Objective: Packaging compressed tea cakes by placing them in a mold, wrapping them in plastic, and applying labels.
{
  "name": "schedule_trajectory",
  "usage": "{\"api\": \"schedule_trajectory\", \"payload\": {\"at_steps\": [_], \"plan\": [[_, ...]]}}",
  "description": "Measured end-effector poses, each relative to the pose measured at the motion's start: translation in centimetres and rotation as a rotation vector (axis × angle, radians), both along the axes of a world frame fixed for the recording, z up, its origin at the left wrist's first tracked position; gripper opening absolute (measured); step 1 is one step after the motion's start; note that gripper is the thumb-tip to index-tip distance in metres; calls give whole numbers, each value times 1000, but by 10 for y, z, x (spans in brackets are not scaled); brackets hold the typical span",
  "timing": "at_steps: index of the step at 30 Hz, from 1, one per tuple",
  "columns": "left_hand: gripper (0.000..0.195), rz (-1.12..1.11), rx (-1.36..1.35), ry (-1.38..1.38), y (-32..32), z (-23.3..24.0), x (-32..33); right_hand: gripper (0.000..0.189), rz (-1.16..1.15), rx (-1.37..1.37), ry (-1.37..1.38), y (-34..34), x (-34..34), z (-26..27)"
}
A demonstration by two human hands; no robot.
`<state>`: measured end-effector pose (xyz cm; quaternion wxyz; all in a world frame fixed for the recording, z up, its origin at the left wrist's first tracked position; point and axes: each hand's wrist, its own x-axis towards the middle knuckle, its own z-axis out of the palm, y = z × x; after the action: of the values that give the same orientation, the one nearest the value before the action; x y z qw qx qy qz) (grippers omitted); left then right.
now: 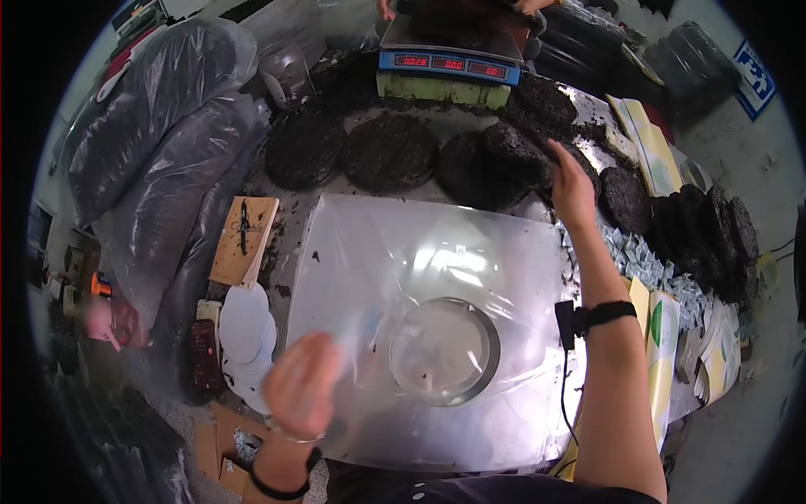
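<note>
My right hand reaches to the far right side of the table, its fingers along the edge of a tilted dark pressed cake. The thumb is hidden. My left hand is blurred by motion, fingers curled around a pale, thin item too smeared to name. It hovers over the left part of a stack of clear plastic sheets. On or under the top sheet lies a round metal ring; which, I cannot tell. More round dark cakes lie in a row beyond the sheets.
A digital scale stands at the back, with another person's hand behind it. Large filled plastic bags line the left. White paper discs and a wooden board sit left; silver packets and yellow wrappers right.
</note>
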<state>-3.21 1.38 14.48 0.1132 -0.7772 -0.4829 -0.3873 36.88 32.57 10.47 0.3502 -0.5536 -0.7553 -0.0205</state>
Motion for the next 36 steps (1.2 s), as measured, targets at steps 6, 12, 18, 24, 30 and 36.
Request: {"api": "schedule_trajectory", "payload": {"at_steps": [6,12,18,24,30,36], "plan": [[41,-205,-303,162,-10,-95,93,47,88,251,429,-238,-55,57],[35,-275,-291,-361,-31,-83,71,46,195,60,-58,-363,-84,8],[107,-230,-796,-39,13,-44,69,69,429,-507,-51,-355,-86,-4],[123,14,-1185,485,55,-44,115,115,325,-837,-404,-260,-125,-16],[104,126,-1189,496,71,-84,130,118,335,-836,-333,-242,-126,-63],[81,-73,-682,-277,51,-55,85,59,605,-1043,218,-207,-97,4]]}}
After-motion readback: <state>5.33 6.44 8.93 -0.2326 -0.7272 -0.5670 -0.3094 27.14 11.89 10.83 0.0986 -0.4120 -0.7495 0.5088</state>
